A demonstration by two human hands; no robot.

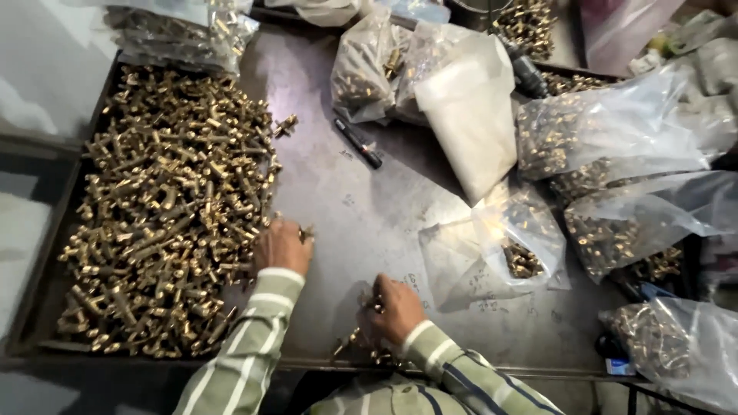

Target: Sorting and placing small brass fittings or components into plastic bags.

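A large heap of brass fittings (169, 207) covers the left part of a grey metal table (369, 207). My left hand (283, 246) rests at the heap's right edge, fingers closed around a brass fitting (306, 232) that pokes out by my thumb. My right hand (396, 309) is near the table's front edge, curled over a small cluster of brass fittings (361, 342), gripping some of them. Both sleeves are striped green and white.
Clear plastic bags of brass parts (607, 138) crowd the right side and back. An open bag (519, 234) lies right of centre, beside a flat empty one (453, 261). A dark marker pen (358, 144) lies near the back middle. A white pouch (469, 107) leans behind.
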